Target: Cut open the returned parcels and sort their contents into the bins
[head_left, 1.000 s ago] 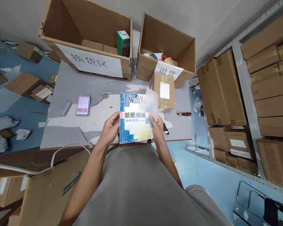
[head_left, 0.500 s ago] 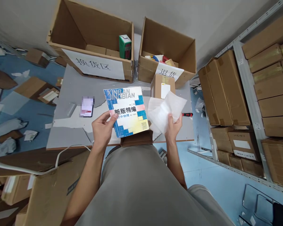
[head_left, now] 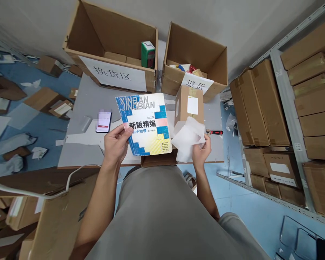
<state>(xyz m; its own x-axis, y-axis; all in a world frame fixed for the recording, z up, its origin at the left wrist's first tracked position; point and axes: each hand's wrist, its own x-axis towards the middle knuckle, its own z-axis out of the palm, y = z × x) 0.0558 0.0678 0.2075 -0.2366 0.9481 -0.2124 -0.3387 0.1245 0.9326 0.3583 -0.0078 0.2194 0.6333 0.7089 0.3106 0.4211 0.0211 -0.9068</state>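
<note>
My left hand [head_left: 116,142] is closed on the left edge of a blue, white and yellow book [head_left: 146,124], thumb on its front cover. The book is held up over the front of the table, cover facing me. In my right hand [head_left: 202,150] is a crumpled sheet of thin white foam wrap [head_left: 188,139], pinched by its lower right side. Below the book, an open brown cardboard box [head_left: 159,160] shows at the table's front edge, mostly hidden. A red and black utility knife [head_left: 215,132] lies just right of my right hand.
Two large cardboard boxes with paper signs, the left one [head_left: 83,77] and the right one [head_left: 170,81], stand at the back of the table [head_left: 73,151]. A small labelled carton [head_left: 182,104] sits before the right one. A phone [head_left: 103,122] lies left. Shelving [head_left: 284,90] holds cartons.
The foam wrap has come down and crumpled in my right hand, uncovering more of the small carton. The book has risen slightly and turned more level in my left hand.
</note>
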